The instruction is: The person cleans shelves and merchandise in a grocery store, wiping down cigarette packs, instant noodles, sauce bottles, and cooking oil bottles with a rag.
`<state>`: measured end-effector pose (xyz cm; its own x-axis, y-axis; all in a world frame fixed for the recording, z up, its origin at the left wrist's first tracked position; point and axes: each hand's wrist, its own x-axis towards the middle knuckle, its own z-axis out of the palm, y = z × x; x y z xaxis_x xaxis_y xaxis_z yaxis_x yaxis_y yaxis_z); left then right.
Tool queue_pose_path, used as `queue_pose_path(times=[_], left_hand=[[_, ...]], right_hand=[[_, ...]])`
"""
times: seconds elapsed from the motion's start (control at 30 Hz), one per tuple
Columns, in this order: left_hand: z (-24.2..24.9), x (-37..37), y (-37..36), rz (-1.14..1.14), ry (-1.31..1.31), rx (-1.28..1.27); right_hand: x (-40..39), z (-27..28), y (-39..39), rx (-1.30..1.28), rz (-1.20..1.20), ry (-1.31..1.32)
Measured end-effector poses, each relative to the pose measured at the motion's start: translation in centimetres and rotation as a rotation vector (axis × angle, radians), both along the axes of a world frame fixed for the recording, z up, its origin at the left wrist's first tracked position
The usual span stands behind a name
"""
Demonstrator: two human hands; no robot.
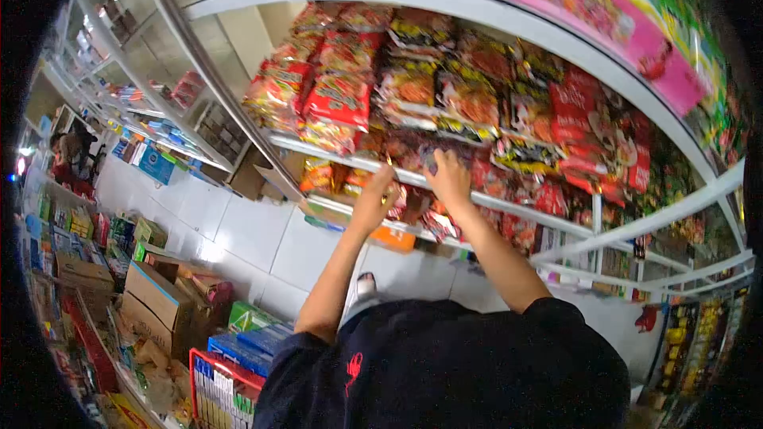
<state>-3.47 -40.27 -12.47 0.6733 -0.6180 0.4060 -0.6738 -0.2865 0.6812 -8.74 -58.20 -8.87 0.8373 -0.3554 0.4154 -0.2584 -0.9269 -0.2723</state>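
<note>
My right hand (450,179) reaches over the shelf edge. Its bent fingers are on a dark purple packet (430,157) lying among other packets, partly hidden by the hand. Just left of it, my left hand (377,198) is raised in front of the white shelf edge (501,205), fingers loosely apart, with nothing visible in it. Above the hands, red noodle packets (339,100) are piled on the left. Black-and-yellow noodle packets (408,87) are stacked in the middle. Larger red packs (574,108) stand to the right.
A lower shelf holds orange and red packets (319,175). Open cardboard boxes (151,302), blue boxes (254,343) and a red-rimmed basket (193,373) are at lower left. A metal post (208,71) borders the shelf. White floor tiles (238,226) run between the shelves.
</note>
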Motion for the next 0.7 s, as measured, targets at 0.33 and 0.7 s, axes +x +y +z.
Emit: queue_pose_path(times=[0.33, 0.7], left_hand=[[14.1, 7.5, 10.4, 0.289, -0.193, -0.416], [30.8, 22.1, 12.7, 0.37, -0.724, -0.438]], right_hand=[[6.9, 0.5, 4.1, 0.092, 0.129, -0.031], [3.0, 7.9, 4.6, 0.334, 0.382, -0.079]])
